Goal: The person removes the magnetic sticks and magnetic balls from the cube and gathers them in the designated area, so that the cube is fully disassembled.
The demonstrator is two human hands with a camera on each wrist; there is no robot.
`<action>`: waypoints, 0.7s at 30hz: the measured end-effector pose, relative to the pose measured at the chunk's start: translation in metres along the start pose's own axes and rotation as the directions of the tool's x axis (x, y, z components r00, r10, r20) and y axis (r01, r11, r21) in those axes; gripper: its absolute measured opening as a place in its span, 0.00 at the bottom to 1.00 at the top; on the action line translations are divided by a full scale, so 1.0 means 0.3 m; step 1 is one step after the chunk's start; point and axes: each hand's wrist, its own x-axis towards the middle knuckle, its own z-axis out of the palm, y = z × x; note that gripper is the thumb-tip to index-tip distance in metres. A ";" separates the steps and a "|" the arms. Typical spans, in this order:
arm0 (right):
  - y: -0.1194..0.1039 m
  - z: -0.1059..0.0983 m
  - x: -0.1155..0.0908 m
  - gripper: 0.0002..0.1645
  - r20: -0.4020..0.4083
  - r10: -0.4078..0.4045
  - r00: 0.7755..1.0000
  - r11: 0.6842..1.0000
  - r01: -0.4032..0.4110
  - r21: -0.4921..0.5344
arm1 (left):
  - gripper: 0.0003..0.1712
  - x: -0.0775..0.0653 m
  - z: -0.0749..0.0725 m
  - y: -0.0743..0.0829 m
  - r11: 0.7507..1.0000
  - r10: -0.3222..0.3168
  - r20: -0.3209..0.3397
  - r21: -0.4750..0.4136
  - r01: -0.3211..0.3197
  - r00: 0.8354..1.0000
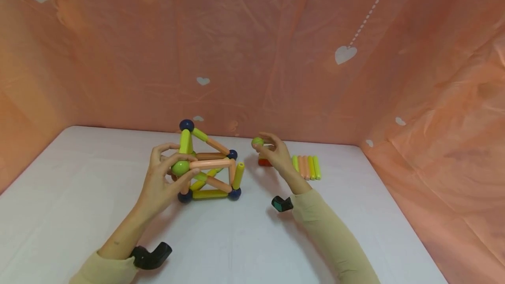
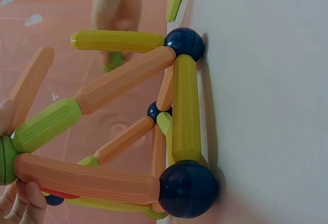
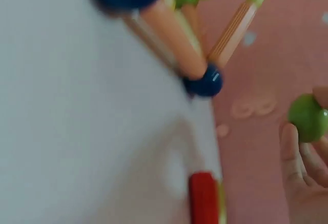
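A frame of magnetic rods and balls stands left of the table's middle, with navy balls (image 1: 234, 193) at its corners. My left hand (image 1: 159, 179) grips its near upper joint, a green ball (image 1: 181, 168) with an orange rod (image 1: 211, 164) pointing right from it. In the left wrist view, orange and green rods (image 2: 48, 124) meet at that ball. A yellow rod (image 1: 238, 175) rises from the near right navy ball, its upper end free. To the right of the frame, my right hand (image 1: 276, 150) pinches a loose green ball (image 3: 307, 117) between thumb and fingers, raised above the table.
Several green, orange and yellow rods (image 1: 306, 168) lie side by side at the back right of the table (image 1: 244, 240). A red rod (image 3: 203, 198) lies behind the right hand. An orange cloth with pale hearts (image 1: 256, 56) hangs along the back and sides.
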 end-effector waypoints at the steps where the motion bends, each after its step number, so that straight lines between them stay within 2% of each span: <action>1: 0.010 0.001 0.012 0.28 -0.022 0.011 1.000 1.000 -0.011 -0.014 | 0.12 -0.002 0.001 0.001 1.000 0.001 0.000 -0.005 -0.001 1.000; 7: 0.059 0.008 0.075 0.23 -0.128 0.076 0.989 0.986 -0.093 -0.135 | 0.11 -0.013 0.010 0.012 0.999 0.005 -0.003 -0.033 -0.005 1.000; 10: 0.068 0.013 0.098 0.24 -0.130 0.113 0.985 0.979 -0.133 -0.152 | 0.11 -0.015 0.016 0.015 0.999 -0.003 0.000 -0.045 0.003 1.000; 14: 0.075 0.029 0.124 0.24 -0.135 0.123 0.983 0.975 -0.145 -0.166 | 0.13 -0.016 0.023 0.016 0.998 -0.016 0.008 -0.055 0.016 1.000; 21: 0.092 0.044 0.143 0.23 -0.155 0.101 0.983 0.944 -0.144 -0.297 | 0.13 -0.022 0.031 0.020 0.996 -0.024 0.020 -0.085 0.026 1.000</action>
